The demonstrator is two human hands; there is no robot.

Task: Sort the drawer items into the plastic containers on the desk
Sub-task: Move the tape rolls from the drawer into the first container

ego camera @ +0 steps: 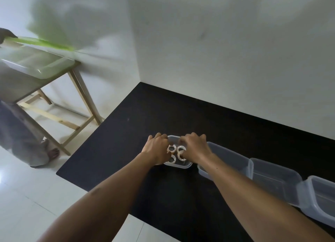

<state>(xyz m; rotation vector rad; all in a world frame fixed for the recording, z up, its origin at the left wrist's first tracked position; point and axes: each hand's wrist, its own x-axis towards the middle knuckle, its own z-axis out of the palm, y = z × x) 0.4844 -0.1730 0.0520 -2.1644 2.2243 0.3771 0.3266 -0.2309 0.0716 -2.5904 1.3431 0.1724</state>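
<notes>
Plastic, clear and round-cornered: the small container sits mid-frame on the matte black desk, long axis running up-frame, holding white perforated C-shaped pieces. My left hand and right hand curl over it, fingertips hidden; I cannot tell what they grasp.

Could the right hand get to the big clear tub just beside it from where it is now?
Probably yes: the tub sits right next to the right hand, with nothing between them.
</notes>
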